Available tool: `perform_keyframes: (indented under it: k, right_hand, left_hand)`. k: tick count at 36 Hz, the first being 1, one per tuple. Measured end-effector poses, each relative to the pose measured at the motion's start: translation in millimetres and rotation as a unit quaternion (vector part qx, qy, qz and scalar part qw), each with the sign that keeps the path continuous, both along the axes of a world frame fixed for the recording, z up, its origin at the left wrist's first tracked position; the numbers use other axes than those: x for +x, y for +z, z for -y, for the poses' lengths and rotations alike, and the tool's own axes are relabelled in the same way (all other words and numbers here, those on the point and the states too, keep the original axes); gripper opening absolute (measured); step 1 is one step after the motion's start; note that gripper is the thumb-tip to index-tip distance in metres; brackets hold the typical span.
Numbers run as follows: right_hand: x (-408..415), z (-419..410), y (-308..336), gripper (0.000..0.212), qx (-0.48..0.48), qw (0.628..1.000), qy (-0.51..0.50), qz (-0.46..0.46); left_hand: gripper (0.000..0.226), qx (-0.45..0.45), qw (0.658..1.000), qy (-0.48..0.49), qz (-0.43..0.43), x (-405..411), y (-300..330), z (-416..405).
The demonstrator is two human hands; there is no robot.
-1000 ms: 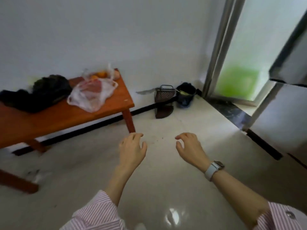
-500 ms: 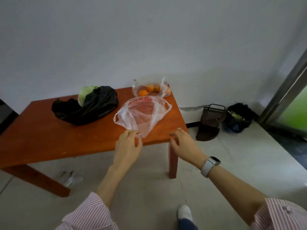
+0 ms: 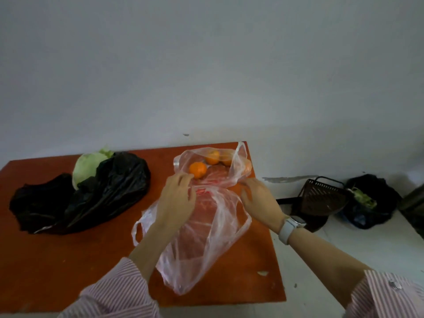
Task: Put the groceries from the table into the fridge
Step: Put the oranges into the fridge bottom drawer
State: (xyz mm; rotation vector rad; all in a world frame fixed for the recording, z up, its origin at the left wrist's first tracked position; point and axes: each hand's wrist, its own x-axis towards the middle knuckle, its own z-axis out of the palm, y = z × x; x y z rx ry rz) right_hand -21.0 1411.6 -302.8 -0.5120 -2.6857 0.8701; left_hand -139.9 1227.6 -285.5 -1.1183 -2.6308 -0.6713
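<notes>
On the orange-brown table (image 3: pixel 68 260) lies a limp clear plastic bag (image 3: pixel 206 244) with red print, and it looks empty. My left hand (image 3: pixel 176 200) and my right hand (image 3: pixel 259 200) pinch its far rim with curled fingers, one at each side. Just behind it sits a second clear bag (image 3: pixel 238 166) holding several oranges, the nearest orange (image 3: pixel 197 169) right by my left fingertips. Farther left, a green cabbage (image 3: pixel 86 166) pokes out of a crumpled black bag (image 3: pixel 110 191). The fridge is out of view.
The table stands against a white wall, its right edge close to my right wrist. On the floor to the right stand a dark slatted basket (image 3: pixel 323 198) and a black bag with greens (image 3: pixel 371 203).
I have turned from the floor and doorway and come up to the table. Both hands have moved from the near table edge forward onto the clear bag's rim.
</notes>
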Motion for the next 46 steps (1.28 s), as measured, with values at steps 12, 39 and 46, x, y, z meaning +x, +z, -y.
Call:
perform_keyframes:
  k: [12,39,46]
  right_hand:
    - [-147,-44,-50,0.019,0.205,0.951,0.198,0.119]
    - [-290,-111,-129,0.078,0.175,0.944,0.102,0.261]
    - [-261,-92,-92,0.072,0.003,0.997,0.006,0.081]
  left_hand:
    - [0.027,-0.162,0.971,-0.166,-0.064,-153,-54,-67]
    - [0.101,-0.132,0.946,-0.227,0.189,-252,-173,-98]
    - [0.088,0.021,0.962,-0.135,0.236,-233,-131,-88]
